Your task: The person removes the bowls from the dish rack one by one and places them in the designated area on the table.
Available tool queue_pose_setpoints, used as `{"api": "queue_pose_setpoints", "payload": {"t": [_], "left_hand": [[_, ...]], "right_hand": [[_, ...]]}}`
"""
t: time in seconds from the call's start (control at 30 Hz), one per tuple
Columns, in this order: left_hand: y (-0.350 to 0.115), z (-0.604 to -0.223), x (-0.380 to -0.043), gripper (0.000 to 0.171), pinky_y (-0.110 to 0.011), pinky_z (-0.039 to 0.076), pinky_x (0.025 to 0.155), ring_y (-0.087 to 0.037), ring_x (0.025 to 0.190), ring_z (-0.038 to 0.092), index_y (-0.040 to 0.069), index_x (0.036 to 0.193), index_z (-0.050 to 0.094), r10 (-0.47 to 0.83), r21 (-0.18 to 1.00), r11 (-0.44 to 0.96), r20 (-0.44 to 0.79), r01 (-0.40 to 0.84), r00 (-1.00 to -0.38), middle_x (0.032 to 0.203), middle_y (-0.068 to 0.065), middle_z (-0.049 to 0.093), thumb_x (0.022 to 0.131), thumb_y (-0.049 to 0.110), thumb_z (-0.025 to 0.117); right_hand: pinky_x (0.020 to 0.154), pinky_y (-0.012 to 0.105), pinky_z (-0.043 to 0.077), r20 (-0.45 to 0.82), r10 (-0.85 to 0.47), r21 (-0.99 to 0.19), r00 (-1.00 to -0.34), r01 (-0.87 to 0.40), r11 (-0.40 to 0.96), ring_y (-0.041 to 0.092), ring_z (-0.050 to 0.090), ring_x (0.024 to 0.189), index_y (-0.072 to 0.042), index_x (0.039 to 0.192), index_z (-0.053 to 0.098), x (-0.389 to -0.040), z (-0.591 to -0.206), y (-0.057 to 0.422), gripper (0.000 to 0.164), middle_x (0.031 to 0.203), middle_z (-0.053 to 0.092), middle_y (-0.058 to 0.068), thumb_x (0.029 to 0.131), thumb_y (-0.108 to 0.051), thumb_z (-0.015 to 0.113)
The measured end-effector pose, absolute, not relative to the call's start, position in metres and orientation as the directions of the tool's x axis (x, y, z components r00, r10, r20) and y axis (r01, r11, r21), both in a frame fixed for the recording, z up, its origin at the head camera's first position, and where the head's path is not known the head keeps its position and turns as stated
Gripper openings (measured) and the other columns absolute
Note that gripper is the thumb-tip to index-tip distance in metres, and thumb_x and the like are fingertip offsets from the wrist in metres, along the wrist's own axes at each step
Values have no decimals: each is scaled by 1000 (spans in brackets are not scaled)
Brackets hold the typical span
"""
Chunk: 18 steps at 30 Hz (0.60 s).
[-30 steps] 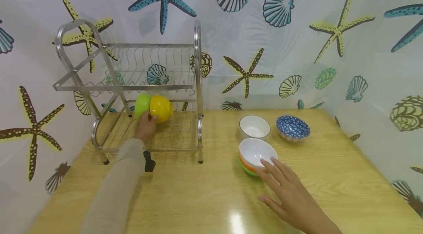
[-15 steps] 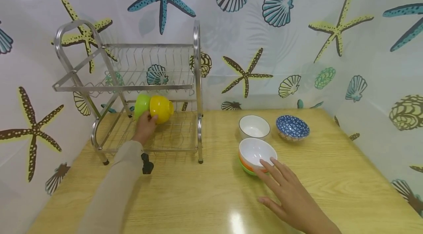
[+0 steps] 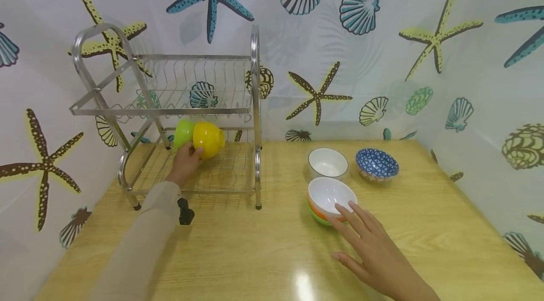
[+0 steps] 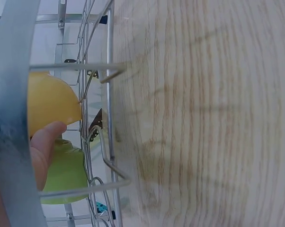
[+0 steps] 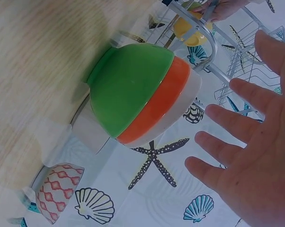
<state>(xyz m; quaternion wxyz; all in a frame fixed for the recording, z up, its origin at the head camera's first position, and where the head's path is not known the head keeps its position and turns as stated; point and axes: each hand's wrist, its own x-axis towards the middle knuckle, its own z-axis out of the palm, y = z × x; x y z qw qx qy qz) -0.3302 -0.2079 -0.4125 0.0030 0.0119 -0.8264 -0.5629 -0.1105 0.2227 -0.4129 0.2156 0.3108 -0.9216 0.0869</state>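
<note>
On the lower tier of the metal dish rack (image 3: 255,126), a yellow bowl (image 3: 208,139) stands on its side, its base turned right. A light green bowl (image 3: 183,132) sits against its left. My left hand (image 3: 185,164) reaches in and pinches the yellow bowl at its rim; in the left wrist view the thumb (image 4: 50,135) lies at that rim, while the other fingers are mostly hidden. My right hand (image 3: 374,253) is spread beside a stack of bowls, white (image 3: 331,194) on top, orange (image 5: 156,101) in the middle and green (image 5: 128,87) at the bottom, apparently without gripping it.
Behind the stack stands a white bowl with a dark rim (image 3: 327,163). To its right is a blue-patterned bowl (image 3: 376,164), red-patterned outside. The rack's upper tier (image 3: 159,113) overhangs the left hand. A patterned sheet (image 3: 382,55) encloses the wooden table (image 3: 255,253).
My left wrist and forearm have shifted slightly left and toward me, while the fingers stay at the yellow bowl. The bowls and my right hand look unmoved.
</note>
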Motion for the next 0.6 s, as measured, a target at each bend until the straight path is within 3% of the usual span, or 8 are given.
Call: {"api": "queue_pose_setpoints", "payload": {"t": [0.17,0.33,0.5,0.6], "left_hand": [[-204,-412,-328,44,-41,42,106,-35,130,43,-6,139,33,-5,938,347,-13,-14,-1000,144,-24,37,105,20,39],[-205,-412,-327,45,-41,42,105,-35,131,42,-5,141,31,22,947,321,1,8,-1000,145,-24,36,105,20,38],[-209,-410,-326,44,-41,42,106,-36,132,41,-5,141,31,44,949,314,-1,13,-999,145,-25,36,105,19,38],[-211,-408,-323,44,-41,42,106,-36,132,41,-6,141,30,55,949,316,-7,10,-998,145,-25,35,105,18,37]], "right_hand": [[118,23,-3,469,-538,-16,-700,-616,787,37,34,135,-18,144,44,-109,-415,223,70,147,42,8,84,-42,70],[118,24,0,504,-549,-15,-667,-642,767,38,37,133,-16,141,48,-110,-413,221,63,146,43,9,88,-46,64],[116,38,17,504,-548,-10,-667,-639,769,37,37,133,-17,141,48,-111,-412,219,62,147,42,6,89,-48,63],[114,40,19,491,-546,-5,-679,-629,777,36,36,135,-19,143,46,-112,-412,218,65,148,41,5,88,-47,65]]}}
